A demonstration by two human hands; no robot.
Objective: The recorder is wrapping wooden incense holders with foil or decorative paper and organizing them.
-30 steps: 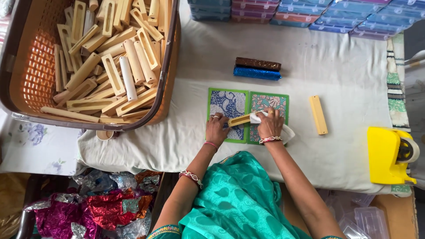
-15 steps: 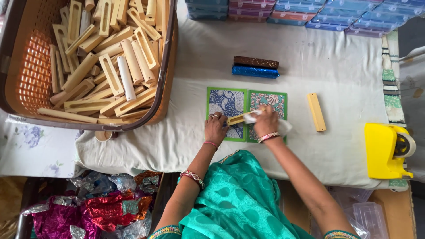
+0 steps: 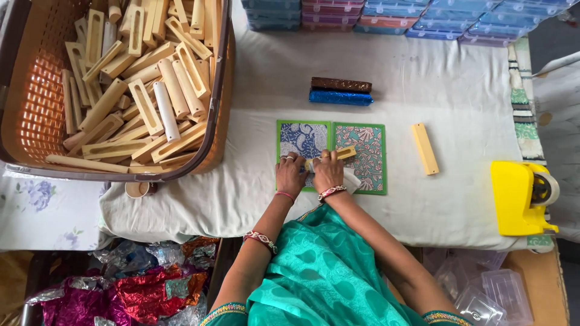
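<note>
Single head-worn view, steeply downward, fairly high above the cloth-covered table (image 3: pixel 423 72)

This looks like a small home craft or packing workshop. A cloth-covered table (image 3: pixel 423 84) serves as the bench, with a large brown basket (image 3: pixel 36 102) heaped with slotted wooden pieces (image 3: pixel 145 102), stacks of shallow plastic boxes (image 3: pixel 386 15) along the far edge, a yellow tape dispenser (image 3: pixel 519 196), and crumpled coloured foil (image 3: pixel 121 290) piled below.

Open cloth (image 3: pixel 393 78) around hands; basket (image 3: pixel 217 121) crowds left, tape dispenser (image 3: pixel 516 196) right.
</note>
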